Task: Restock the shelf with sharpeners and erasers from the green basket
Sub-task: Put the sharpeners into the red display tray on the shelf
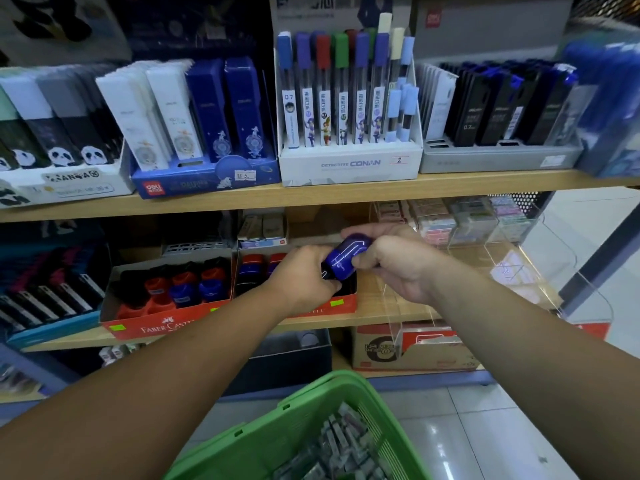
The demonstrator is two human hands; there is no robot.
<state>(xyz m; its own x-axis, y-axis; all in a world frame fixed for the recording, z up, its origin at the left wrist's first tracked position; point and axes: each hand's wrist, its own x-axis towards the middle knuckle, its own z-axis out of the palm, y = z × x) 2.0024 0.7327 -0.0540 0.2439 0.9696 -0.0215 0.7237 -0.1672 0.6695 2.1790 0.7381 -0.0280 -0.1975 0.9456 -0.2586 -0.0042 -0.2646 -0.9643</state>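
A blue sharpener (346,257) is held between both hands above the right red Faber-Castell box (341,303) on the middle shelf. My left hand (304,275) grips its lower end and my right hand (388,258) wraps its upper end. That box holds red and blue sharpeners (256,266). A second red box (162,323) to the left holds more red, blue and black sharpeners (180,289). The green basket (311,410) sits at the bottom centre with several grey wrapped erasers (343,448) inside.
A clear acrylic bin (502,265) stands right of the boxes, with packs of erasers (450,220) behind it. The upper wooden shelf (346,192) carries pencil-lead displays, including a white Conan box (349,164). Cardboard boxes (415,348) fill the bottom shelf. Tiled floor lies at right.
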